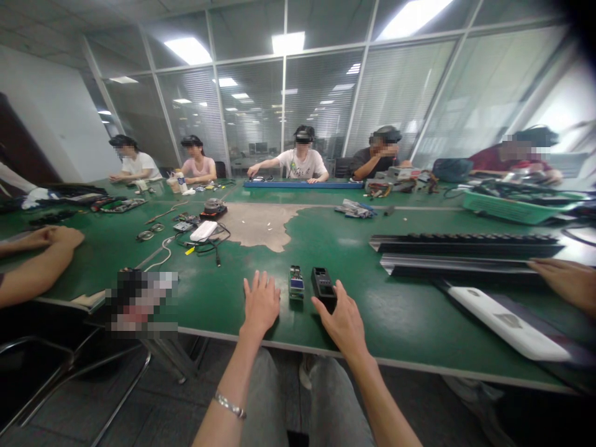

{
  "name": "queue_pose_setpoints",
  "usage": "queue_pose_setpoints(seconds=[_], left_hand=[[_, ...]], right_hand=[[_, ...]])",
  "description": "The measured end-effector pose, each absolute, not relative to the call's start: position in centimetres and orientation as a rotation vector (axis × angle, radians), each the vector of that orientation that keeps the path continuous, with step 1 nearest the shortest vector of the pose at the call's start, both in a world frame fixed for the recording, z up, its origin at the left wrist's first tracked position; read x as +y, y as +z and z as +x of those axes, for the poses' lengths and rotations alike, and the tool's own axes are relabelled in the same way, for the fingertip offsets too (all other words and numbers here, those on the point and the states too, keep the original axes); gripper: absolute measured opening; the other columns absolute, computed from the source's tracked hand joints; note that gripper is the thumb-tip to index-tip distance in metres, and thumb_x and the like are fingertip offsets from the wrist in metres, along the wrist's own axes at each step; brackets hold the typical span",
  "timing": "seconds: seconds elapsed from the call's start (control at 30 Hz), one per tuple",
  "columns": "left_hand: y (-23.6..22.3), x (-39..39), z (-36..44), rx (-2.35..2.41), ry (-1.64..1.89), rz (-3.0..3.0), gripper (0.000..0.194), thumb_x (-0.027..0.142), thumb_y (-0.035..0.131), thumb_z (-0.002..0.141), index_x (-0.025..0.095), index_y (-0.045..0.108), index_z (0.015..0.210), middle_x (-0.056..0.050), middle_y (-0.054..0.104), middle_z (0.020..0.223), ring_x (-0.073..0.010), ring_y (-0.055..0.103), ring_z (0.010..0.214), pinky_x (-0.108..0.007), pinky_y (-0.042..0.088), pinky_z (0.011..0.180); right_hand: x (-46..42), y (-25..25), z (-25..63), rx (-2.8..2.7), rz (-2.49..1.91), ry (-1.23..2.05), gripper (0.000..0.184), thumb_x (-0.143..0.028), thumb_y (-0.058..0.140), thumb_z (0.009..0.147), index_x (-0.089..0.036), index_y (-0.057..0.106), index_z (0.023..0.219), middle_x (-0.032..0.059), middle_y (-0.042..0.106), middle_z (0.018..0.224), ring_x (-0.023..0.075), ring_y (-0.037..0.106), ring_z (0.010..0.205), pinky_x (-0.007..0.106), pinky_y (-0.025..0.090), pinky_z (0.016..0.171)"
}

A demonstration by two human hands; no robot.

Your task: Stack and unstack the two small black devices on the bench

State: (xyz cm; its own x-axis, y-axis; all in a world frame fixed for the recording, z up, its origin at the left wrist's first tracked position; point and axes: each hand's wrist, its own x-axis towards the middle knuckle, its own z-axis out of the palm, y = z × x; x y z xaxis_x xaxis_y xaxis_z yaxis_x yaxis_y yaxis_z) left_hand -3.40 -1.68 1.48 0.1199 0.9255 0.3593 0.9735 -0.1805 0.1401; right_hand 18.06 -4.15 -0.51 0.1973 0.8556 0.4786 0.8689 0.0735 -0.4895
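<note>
My left hand [261, 302] lies flat on the green table [279, 329], fingers spread and nothing in it. Just right of it rests a small green circuit board [297, 283] with a dark blue display. Beside the board is a black plastic casing [322, 282], open on top, with cutouts in it. My right hand [343, 320] is at the near right end of this casing, thumb and fingers apart. The fingertips overlap its edge; whether they press on it I cannot tell.
Two long black metal profiles [465, 266] and a white elongated device [507, 323] lie to the right, near another person's hand [565, 282]. A white adapter [203, 231] with cables sits left. A green basket [521, 208] stands far right. Several people sit around the table.
</note>
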Motion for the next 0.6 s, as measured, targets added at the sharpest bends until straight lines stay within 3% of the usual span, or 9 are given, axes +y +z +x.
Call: queue_pose_setpoints(seconds=[0.4,0.6], left_hand=[[1.1,-1.8,-3.8,-1.903,-0.538,-2.275,0.045,0.042,0.035,0.098,0.02,0.053,0.133,-0.013,0.047,0.147,-0.0311,0.035,0.139,-0.058,0.024,0.113],[1.3,-1.9,-3.7,-1.916,-0.546,-2.269,0.044,0.041,0.038,0.097,0.02,0.054,0.133,-0.013,0.047,0.146,-0.0313,0.036,0.138,-0.059,0.023,0.114]], right_hand=[[-4.5,1.9,17.1,-1.582,-1.959,0.024,0.063,-0.054,0.048,0.09,-0.011,0.049,0.135,0.0173,0.069,0.107,0.0294,0.065,0.1,0.038,0.047,0.085],[-4.3,5.5,15.4,-1.482,-1.834,0.034,0.062,-0.059,0.048,0.088,-0.015,0.055,0.131,0.0142,0.069,0.114,0.0279,0.066,0.102,0.036,0.046,0.088]])
